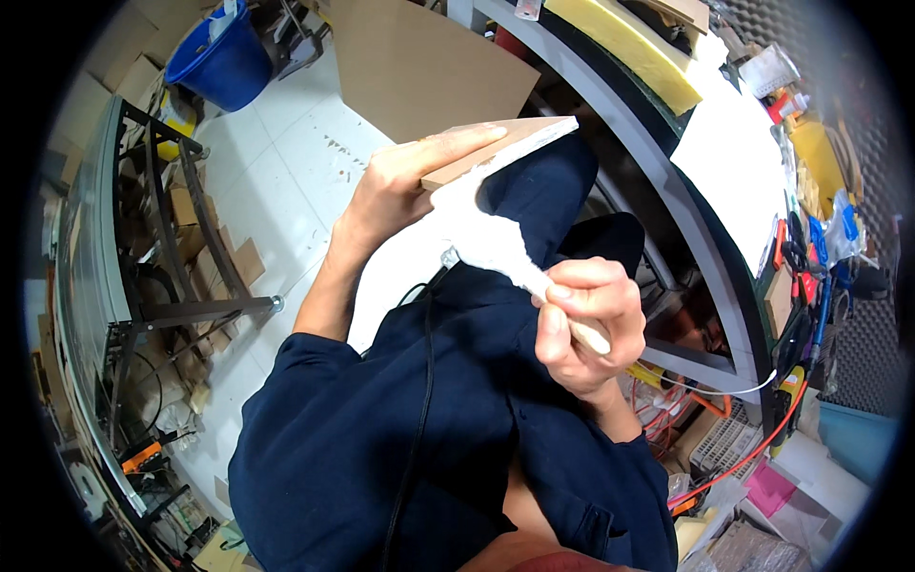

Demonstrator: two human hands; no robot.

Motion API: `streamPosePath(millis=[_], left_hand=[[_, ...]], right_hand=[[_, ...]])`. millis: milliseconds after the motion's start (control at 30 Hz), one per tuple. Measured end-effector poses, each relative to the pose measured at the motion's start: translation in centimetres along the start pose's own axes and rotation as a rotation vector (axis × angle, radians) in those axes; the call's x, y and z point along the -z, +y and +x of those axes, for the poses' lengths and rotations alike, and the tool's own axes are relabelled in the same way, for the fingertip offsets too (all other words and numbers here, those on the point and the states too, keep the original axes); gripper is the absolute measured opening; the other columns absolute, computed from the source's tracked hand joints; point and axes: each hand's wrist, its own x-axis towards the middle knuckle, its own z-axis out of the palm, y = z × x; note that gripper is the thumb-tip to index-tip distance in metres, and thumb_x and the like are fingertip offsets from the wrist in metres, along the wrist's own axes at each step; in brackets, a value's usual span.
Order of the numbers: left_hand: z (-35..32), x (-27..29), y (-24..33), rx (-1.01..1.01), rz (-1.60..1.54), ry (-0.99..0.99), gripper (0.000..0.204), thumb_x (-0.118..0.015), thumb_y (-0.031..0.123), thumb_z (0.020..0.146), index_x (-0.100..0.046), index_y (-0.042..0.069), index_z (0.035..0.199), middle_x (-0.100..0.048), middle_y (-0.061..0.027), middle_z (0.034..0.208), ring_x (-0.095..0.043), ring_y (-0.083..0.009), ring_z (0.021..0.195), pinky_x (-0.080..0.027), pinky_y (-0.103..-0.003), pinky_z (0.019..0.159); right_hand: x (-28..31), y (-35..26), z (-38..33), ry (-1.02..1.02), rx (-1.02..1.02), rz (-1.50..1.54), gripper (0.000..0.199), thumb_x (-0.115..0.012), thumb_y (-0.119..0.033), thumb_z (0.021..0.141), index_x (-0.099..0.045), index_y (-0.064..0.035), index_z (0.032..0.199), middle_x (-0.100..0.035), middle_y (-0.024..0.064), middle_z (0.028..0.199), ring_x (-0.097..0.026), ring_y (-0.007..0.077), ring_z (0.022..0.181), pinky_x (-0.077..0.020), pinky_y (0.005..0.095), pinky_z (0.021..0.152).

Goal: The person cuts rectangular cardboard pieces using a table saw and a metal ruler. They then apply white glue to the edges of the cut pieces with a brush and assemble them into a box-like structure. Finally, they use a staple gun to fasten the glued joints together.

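Observation:
My left hand (pixel 396 181) grips a flat brown board (pixel 505 143), fingers stretched along its upper face. White material coats the board's long edge facing me. In my right hand (pixel 596 324), a paintbrush (pixel 496 250) is pinched by its pale handle, thumb and fingers closed round it. The brush's wide head is thickly white, and its far end meets or overlaps the near corner of the board; I cannot tell whether they touch. Both hands are above my lap, over dark blue clothing (pixel 381 419).
A workbench (pixel 667 191) curves along the right, bearing yellow foam (pixel 629 48), a white sheet (pixel 729 172) and several tools. A large brown panel (pixel 429 76) stands ahead. Left are a blue bucket (pixel 224 62) and a metal frame (pixel 205 310). Scraps lie on the white-tiled floor (pixel 286 143).

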Motion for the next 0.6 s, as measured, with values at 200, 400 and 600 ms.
streamPosePath(millis=[200,400,600], left_hand=[[-0.02,0.08,-0.39,-0.057,0.089,0.006,0.04,-0.073,0.014,0.079,-0.068,0.014,0.119,-0.069,-0.0046,0.113,-0.071,-0.0201,0.089,-0.057,-0.027,0.074],[0.03,0.25,-0.24,-0.052,0.078,0.004,0.042,-0.073,0.011,0.078,-0.067,0.013,0.119,-0.07,-0.0055,0.112,-0.071,-0.0206,0.089,-0.057,-0.028,0.075],[0.18,0.2,-0.22,-0.035,0.089,-0.011,0.042,-0.073,0.011,0.077,-0.067,0.013,0.119,-0.07,-0.0063,0.112,-0.071,-0.0207,0.09,-0.057,-0.029,0.075]], right_hand=[[0.09,0.18,0.39,0.164,-0.155,-0.013,0.016,-0.063,0.004,0.079,-0.055,0.0012,0.092,-0.062,0.011,0.087,-0.06,0.0135,0.066,-0.0487,0.023,0.061],[-0.12,-0.15,0.36,0.335,-0.347,0.05,0.015,-0.063,0.006,0.077,-0.055,-0.0007,0.087,-0.063,0.0132,0.089,-0.059,0.0107,0.068,-0.0474,0.0225,0.061],[-0.07,-0.21,0.6,0.259,-0.254,0.082,0.017,-0.064,0.005,0.078,-0.054,-0.0002,0.09,-0.062,0.0129,0.092,-0.061,0.0115,0.07,-0.0483,0.0227,0.063]])
